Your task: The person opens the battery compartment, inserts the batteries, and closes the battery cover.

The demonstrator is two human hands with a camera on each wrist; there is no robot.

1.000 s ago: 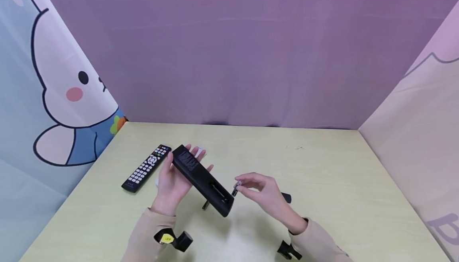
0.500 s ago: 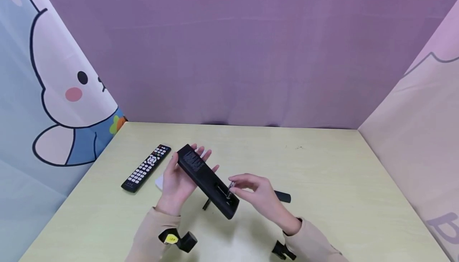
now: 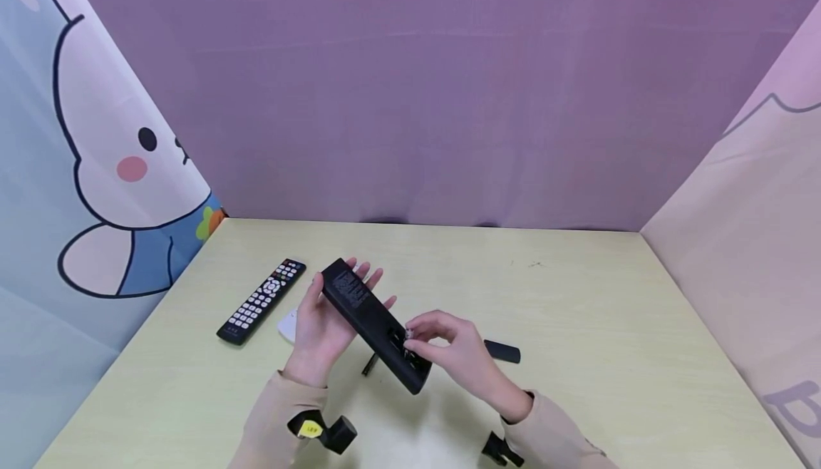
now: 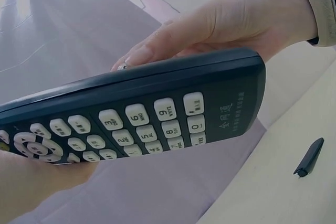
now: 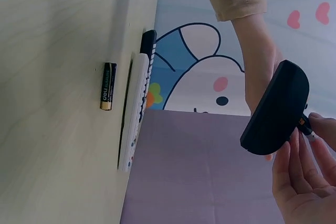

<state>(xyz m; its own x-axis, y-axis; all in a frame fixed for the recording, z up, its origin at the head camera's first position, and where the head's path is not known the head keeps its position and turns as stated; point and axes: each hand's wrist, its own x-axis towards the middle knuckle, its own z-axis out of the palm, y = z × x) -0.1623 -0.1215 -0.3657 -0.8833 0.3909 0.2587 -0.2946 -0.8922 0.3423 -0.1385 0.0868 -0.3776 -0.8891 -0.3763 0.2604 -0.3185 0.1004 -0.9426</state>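
My left hand holds a black remote control, its back turned up and its battery compartment uncovered near the lower end. The thumb lies along one edge while the fingers reach out behind. In the left wrist view the white number keys face down toward the camera. My right hand pinches a small battery between thumb and fingers, right at the compartment. Most of the battery is hidden by the fingertips in the head view. Another battery, dark with a gold end, lies on the table under the remote.
To the left, a second black remote lies keys up on the table. Beside it a white remote is partly hidden behind my left hand in the head view. A black battery cover lies beyond my right wrist.
My right hand has moved left, bringing the battery from beside the remote's lower end to its compartment. My left hand has shifted slightly right with the remote.
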